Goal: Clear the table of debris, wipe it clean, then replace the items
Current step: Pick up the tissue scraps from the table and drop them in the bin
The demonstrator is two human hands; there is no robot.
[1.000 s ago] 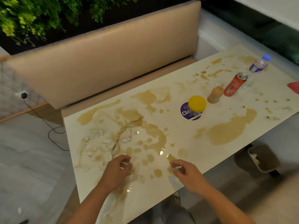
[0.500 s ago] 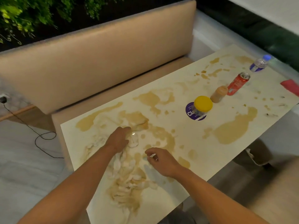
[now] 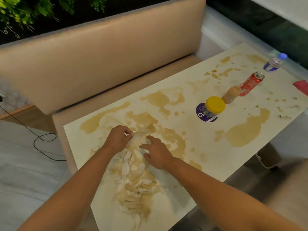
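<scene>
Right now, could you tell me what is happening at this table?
A person is clearing a badly soiled table. The left hand pinches a small clear scrap off the soggy tissue pile, which lies in brown spills; the right hand hovers open over that pile. The yellow-lidded jar, small brown bottle, red can and water bottle stand untouched further along the table. No wiping has been done yet.

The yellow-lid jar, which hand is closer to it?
Right. The right hand hovers open over the soggy tissue mess, on the side toward the yellow-lid jar. The left hand pinches a small clear scrap farther away.
</scene>
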